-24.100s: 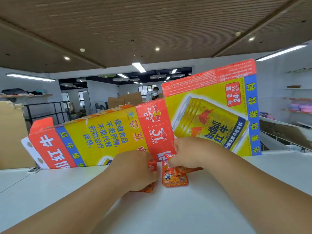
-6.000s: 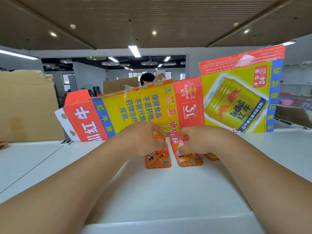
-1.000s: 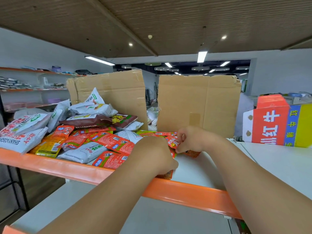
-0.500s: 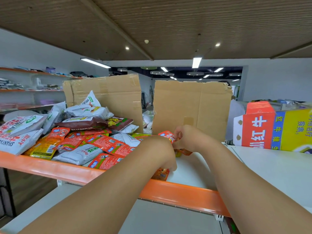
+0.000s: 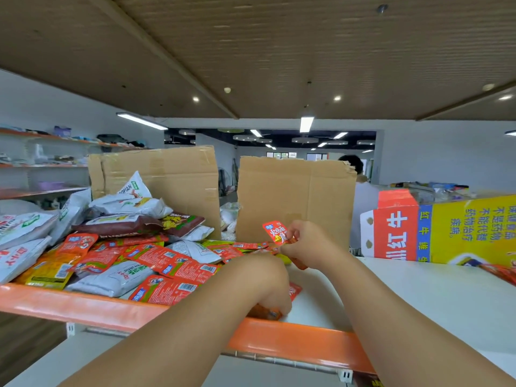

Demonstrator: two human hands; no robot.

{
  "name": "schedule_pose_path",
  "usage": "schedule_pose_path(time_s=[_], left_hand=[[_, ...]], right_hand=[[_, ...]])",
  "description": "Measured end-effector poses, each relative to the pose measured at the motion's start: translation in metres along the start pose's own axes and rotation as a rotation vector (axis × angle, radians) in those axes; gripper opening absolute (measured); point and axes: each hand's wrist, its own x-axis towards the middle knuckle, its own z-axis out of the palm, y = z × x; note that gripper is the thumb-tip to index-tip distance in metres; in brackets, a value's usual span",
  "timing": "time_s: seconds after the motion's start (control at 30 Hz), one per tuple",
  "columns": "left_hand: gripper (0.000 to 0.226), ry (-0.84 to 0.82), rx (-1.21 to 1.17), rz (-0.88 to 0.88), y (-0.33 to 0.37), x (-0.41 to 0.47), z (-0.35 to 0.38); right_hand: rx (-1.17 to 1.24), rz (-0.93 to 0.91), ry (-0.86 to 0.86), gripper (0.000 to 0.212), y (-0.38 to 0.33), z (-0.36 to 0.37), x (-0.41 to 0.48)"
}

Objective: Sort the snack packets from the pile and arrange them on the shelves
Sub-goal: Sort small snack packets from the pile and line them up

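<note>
A packet (image 5: 276, 233) is pinched by one edge in the right hand (image 5: 307, 243) and held clear above the pile (image 5: 156, 263), near the middle of the shelf (image 5: 69, 305). The left hand (image 5: 262, 280) is curled down on orange packets (image 5: 266, 314) just behind the shelf's front edge. The pile is spread over the shelf's left half. A carton (image 5: 446, 227) stands towards the right end, and cardboard (image 5: 296, 196) is propped along the back edge.

The thin pinch could be lost if the packet is swung quickly, and the packet would be dropped back among look-alikes. The orange packets lie close to the front edge and could be dragged off it by the left hand.

Compared with half a second ago, the packet has been raised higher above the pile. Six seconds ago both hands were placed at the carton, not at the pile.
</note>
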Motion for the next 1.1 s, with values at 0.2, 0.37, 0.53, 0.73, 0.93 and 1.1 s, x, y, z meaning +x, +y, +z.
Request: schedule_pose_path(time_s=[0.2,0.37,0.53,0.73,0.93,1.1], left_hand=[[0.059,-0.057,-0.005,0.021,0.002,-0.006,-0.007],[0.064,0.04,-0.191,0.023,0.003,0.003,-0.001],[0.064,0.135,-0.425,0.046,0.011,0.018,0.002],[0.049,0.239,-0.646,0.139,0.04,0.038,-0.003],[0.05,0.339,-0.753,0.252,0.1,0.057,-0.017],[0.051,0.376,-0.756,0.335,0.171,0.059,-0.034]], right_hand=[[-0.053,0.037,0.018,0.022,0.01,-0.014,-0.009],[-0.129,0.046,0.041,0.023,0.013,-0.041,-0.025],[-0.164,0.068,0.097,0.022,0.033,-0.075,-0.041],[-0.238,0.146,0.171,0.018,0.062,-0.122,-0.065],[-0.247,0.223,0.248,0.022,0.103,-0.182,-0.1],[-0.293,0.267,0.354,0.022,0.144,-0.251,-0.141]])
